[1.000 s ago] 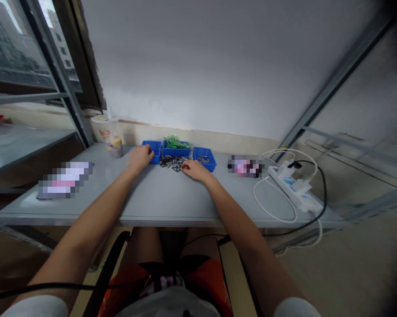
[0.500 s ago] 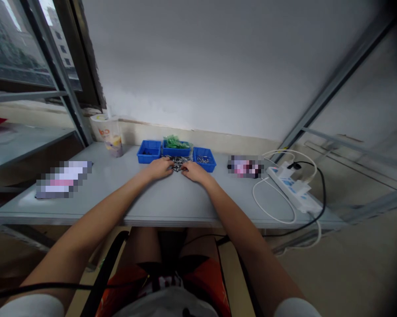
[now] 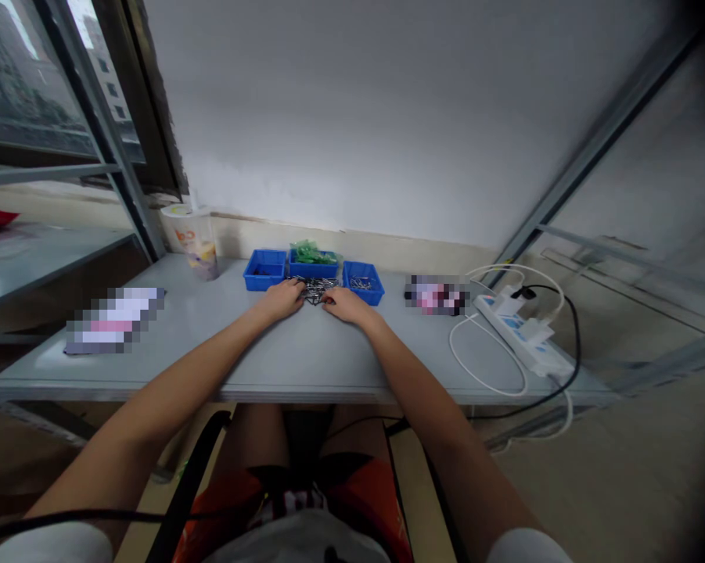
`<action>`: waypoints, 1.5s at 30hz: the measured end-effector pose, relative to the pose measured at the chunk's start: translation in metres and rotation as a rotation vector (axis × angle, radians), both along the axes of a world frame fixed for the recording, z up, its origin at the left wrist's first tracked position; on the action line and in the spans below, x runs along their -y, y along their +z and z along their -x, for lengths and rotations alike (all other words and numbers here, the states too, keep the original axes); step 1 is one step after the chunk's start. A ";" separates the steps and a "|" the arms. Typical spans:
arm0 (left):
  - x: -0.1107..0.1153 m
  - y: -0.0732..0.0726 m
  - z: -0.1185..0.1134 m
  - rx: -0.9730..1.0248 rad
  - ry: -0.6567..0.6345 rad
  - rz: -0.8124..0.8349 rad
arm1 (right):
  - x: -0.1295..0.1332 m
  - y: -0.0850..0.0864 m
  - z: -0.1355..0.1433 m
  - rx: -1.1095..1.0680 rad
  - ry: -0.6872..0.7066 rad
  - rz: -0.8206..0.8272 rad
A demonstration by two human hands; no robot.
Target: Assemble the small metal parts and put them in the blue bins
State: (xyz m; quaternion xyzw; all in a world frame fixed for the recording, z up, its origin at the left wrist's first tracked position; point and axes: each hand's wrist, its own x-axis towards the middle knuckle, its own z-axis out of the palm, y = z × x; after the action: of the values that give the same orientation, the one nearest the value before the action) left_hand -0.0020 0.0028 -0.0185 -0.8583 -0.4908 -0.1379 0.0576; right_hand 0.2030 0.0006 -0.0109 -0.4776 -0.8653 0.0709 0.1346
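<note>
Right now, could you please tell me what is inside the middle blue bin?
The middle blue bin holds green plastic packets, heaped above its rim; anything beneath is covered.

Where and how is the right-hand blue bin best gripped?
The blue bin is probably best pinched by its right rim, coming from the right: its wall stands up there with a gap beyond, while the pile of metal pieces and right hand crowd its left.
</note>
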 end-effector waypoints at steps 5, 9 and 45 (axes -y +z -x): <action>-0.001 0.000 0.000 -0.011 -0.012 0.026 | 0.000 0.000 0.000 -0.018 0.006 0.000; -0.002 0.000 0.000 -0.002 0.003 0.007 | 0.000 0.000 0.000 -0.015 0.008 0.008; 0.008 0.010 -0.007 0.028 -0.189 0.040 | 0.005 0.004 0.003 0.171 0.042 -0.051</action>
State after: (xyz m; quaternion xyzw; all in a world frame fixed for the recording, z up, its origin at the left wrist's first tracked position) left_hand 0.0047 -0.0054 -0.0085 -0.8998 -0.4110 -0.1450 0.0205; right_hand 0.2003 -0.0045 -0.0070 -0.4602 -0.8849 0.0105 0.0710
